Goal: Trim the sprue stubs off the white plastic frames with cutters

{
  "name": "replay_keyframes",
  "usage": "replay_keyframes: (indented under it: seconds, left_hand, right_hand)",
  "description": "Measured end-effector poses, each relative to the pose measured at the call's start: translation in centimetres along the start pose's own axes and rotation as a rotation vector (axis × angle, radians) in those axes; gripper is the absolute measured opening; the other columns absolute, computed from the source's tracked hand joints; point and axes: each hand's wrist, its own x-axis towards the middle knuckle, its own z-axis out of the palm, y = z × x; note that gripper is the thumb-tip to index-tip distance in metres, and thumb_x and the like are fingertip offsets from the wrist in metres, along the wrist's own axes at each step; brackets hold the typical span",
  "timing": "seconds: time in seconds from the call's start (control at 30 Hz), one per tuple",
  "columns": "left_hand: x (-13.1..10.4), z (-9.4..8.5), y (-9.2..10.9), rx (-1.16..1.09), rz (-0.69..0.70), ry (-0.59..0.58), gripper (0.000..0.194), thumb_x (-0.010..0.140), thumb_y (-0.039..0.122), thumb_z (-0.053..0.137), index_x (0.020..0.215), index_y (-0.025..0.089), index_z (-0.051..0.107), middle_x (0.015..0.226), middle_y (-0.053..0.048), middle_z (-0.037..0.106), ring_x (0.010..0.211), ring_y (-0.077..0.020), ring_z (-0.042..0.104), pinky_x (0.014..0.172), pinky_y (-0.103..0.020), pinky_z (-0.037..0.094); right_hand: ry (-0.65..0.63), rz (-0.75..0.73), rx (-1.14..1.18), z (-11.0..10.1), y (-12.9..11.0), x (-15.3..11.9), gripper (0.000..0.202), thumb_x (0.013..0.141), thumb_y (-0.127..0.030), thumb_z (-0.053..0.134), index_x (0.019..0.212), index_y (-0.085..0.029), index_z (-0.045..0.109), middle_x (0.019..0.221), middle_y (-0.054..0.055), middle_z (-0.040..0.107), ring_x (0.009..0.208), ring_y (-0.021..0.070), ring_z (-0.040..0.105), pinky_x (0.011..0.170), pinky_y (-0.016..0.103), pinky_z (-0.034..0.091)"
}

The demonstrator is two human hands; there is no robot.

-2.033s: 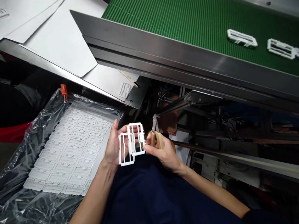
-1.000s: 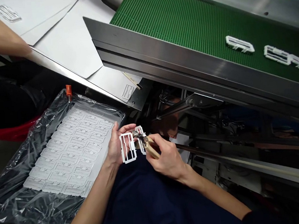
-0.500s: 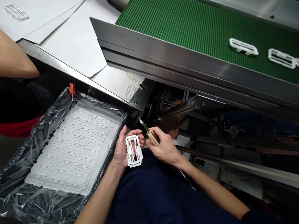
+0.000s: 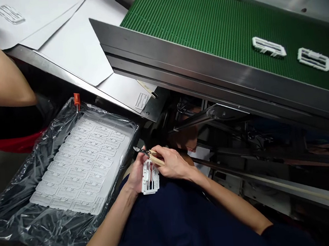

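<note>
My left hand (image 4: 135,173) is closed on white plastic frames (image 4: 150,178), rectangular and slotted, which look stacked together just above my lap. In my right hand (image 4: 173,162) is a pair of nippers (image 4: 156,158) with cream handles and metal jaws. The jaws point left, across the top of the frames and close to my left fingertips. Whether the jaws touch a frame, I cannot tell. To the left, rows of similar white frames (image 4: 77,163) lie on a white sheet inside a tray lined with clear plastic (image 4: 31,227).
A green ribbed conveyor belt (image 4: 196,29) behind a metal side rail (image 4: 176,67) carries several white frames (image 4: 268,46). White paper (image 4: 77,46) covers a metal table, with a single frame (image 4: 141,101) near its corner. A co-worker's arm (image 4: 1,77) rests at upper left. An orange-handled tool (image 4: 76,101) stands at the tray's edge.
My right hand has moved left with the nippers, bringing them over the frames and turning their jaws leftward. The frames in my left hand sit slightly lower.
</note>
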Motion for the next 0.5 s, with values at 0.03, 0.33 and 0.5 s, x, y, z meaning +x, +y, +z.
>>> replay_keyframes:
  seconds: [0.03,0.33,0.5]
  left_hand:
    - [-0.1,0.1,-0.1,-0.006,-0.012,0.006,0.033,0.083,0.044,0.054,0.084,0.012,0.062,0.051,0.001,0.056,0.037,-0.0123,0.051,0.038,-0.021,0.041]
    - [-1.0,0.2,-0.3,0.071,-0.051,0.218,0.027,0.077,0.037,0.065,0.091,0.014,0.064,0.052,0.001,0.059,0.043,-0.0166,0.058,0.044,-0.025,0.046]
    - [0.4,-0.7,-0.1,0.229,-0.083,0.285,0.055,0.058,0.049,0.077,0.102,0.019,0.064,0.064,-0.003,0.066,0.065,-0.0286,0.065,0.056,-0.033,0.051]
  right_hand:
    - [-0.021,-0.008,-0.007,0.1,0.1,-0.1,0.014,0.074,-0.023,0.053,0.088,-0.022,0.050,0.076,-0.002,0.057,0.069,0.0138,0.052,0.062,0.023,0.036]
    - [-0.002,0.102,0.070,0.8,0.4,0.0,0.023,0.071,-0.027,0.055,0.094,-0.024,0.053,0.083,-0.001,0.062,0.074,0.0152,0.059,0.060,0.021,0.039]
    - [-0.002,0.082,0.030,-0.4,1.1,0.7,0.050,0.059,-0.034,0.068,0.106,-0.026,0.053,0.097,0.001,0.064,0.085,0.0194,0.061,0.066,0.022,0.043]
